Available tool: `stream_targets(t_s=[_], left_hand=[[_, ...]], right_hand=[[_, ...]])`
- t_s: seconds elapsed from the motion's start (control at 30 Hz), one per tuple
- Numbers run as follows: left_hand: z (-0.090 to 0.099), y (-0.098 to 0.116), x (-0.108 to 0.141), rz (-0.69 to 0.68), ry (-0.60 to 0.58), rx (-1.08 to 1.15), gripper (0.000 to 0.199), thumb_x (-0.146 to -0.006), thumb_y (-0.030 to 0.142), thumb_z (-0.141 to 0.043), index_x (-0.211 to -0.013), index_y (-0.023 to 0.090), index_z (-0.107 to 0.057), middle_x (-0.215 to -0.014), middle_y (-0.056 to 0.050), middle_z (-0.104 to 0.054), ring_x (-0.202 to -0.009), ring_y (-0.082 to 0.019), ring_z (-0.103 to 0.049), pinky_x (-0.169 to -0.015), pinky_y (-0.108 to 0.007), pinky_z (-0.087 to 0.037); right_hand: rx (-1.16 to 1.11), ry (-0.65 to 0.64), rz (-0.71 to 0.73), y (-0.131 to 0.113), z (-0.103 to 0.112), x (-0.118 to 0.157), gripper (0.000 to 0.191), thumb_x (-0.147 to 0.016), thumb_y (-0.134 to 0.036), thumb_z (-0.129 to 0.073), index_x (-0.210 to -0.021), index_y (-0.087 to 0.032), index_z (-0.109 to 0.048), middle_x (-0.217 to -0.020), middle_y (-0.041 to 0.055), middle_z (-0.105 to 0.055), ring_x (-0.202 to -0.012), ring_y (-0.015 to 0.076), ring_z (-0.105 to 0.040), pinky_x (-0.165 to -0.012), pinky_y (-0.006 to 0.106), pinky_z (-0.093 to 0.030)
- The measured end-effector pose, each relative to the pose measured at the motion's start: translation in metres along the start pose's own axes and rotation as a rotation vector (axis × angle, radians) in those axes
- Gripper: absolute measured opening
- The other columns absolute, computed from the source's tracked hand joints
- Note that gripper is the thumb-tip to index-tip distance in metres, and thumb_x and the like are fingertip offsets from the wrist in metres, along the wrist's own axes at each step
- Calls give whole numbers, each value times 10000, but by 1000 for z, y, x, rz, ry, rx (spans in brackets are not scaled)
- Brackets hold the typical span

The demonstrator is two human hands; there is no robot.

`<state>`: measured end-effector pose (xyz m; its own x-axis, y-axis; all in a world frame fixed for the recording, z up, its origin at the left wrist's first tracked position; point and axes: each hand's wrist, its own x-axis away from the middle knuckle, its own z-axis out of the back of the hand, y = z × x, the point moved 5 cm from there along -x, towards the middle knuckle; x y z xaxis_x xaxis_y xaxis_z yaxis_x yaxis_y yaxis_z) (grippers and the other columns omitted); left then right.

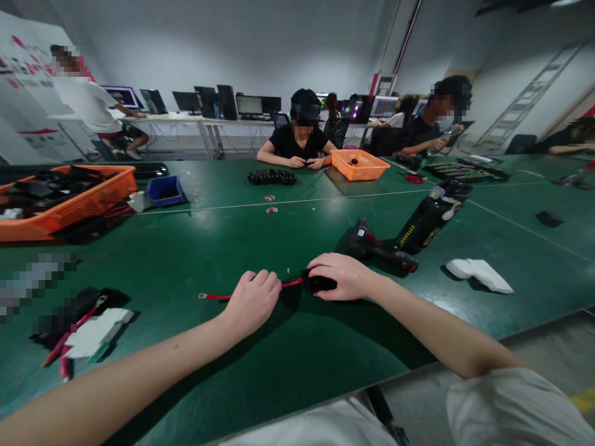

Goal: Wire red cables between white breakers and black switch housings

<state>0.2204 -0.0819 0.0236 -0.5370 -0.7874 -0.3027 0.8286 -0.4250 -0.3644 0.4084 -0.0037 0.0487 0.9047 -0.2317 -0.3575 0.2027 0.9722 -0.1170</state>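
Note:
A red cable (216,297) with a metal ring lug at its left end runs under my left hand (255,298), whose fingers are closed around it. To the right, the cable meets a small black part (320,283), of a kind I cannot make out. My right hand (343,277) grips that part from above, thumb and fingers around it. Both hands rest low over the green table (204,241). Just beyond my right hand lies a black cordless drill (379,248) on its side, its body partly next to a black bottle-like cylinder with yellow lettering (421,223).
A white crumpled piece (481,274) lies at right. On the left are a white block with red leads (100,333), an orange basket of black parts (69,207) and a blue bin (165,191). Across the table a person (302,139) sits near an orange tray (359,166).

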Motion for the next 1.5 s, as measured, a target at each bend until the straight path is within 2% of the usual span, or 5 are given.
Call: stream_targets(t_s=[0.6, 0.9, 1.07, 1.37, 1.5], left_hand=[[3, 0, 1, -18, 31, -6, 148, -970, 179, -473, -941, 169, -618, -878, -60, -604, -842, -220, -530, -741, -394, -335], [3, 1, 0, -6, 45, 6, 151, -976, 204, -484, -937, 170, -626, -875, -63, -618, -828, -219, -537, -689, -380, -314], [4, 1, 0, -6, 61, 17, 153, -982, 220, -492, -1031, 175, -630, -907, -61, -637, -853, -218, -549, -692, -379, -324], [3, 0, 1, 0, 23, 11, 143, -938, 145, -511, -996, 167, -639, -903, -65, -626, -857, -227, -538, -696, -392, -349], [2, 0, 1, 2, 12, 13, 158, -941, 151, -504, -1001, 160, -650, -926, -74, -638, -861, -229, -540, -692, -385, -342]], right_hand=[[8, 24, 15, 1, -6, 2, 293, -856, -399, -676, -1045, -175, -678, -1200, 120, -682, -1089, 259, -652, -955, 413, -524], [-17, 84, 38, 0, -10, -1, 263, -804, -340, -707, -1000, -166, -680, -1141, 130, -695, -1030, 258, -661, -892, 402, -539], [-32, 76, 27, -1, -9, -2, 261, -792, -333, -712, -995, -173, -674, -1137, 126, -693, -1028, 256, -657, -897, 399, -533], [-79, -17, -52, 0, -7, -3, 459, -795, -375, -730, -1180, -156, -607, -1177, 138, -681, -1079, 271, -645, -936, 415, -520], [-82, -60, -102, 2, 14, 0, 672, -785, -502, -753, -1311, -150, -527, -1307, 166, -620, -1194, 298, -595, -1020, 453, -482]])
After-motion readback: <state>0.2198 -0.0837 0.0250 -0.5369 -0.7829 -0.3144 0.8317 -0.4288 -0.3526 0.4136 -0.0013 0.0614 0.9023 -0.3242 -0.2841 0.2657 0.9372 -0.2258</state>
